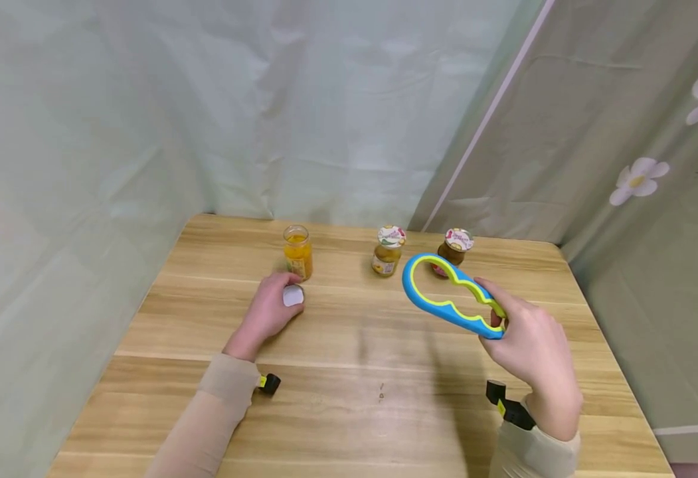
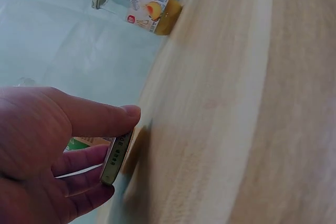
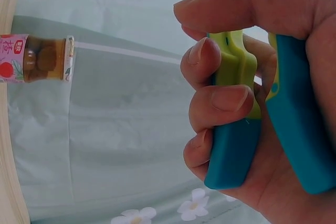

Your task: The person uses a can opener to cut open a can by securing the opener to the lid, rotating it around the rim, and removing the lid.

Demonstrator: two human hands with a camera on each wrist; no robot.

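Note:
My left hand [image 1: 263, 312] pinches a round metal jar lid [image 1: 293, 296] by its rim, close over the table. In the left wrist view the lid [image 2: 116, 157] is seen edge-on between thumb and fingers. Just beyond that hand stands a lidless glass jar [image 1: 298, 257] with orange contents. My right hand [image 1: 534, 342] grips the handle end of a blue and lime-green jar opener [image 1: 444, 311], its wide loop pointing left above the table. Fingers wrap around the opener's handle [image 3: 231, 156] in the right wrist view.
Two lidded jars stand toward the back: one with pale yellow contents [image 1: 387, 252], another with brown contents [image 1: 457, 243] partly behind the opener. The wooden table [image 1: 337, 411] ends at a hanging curtain [image 1: 337, 119] with printed flowers at the right.

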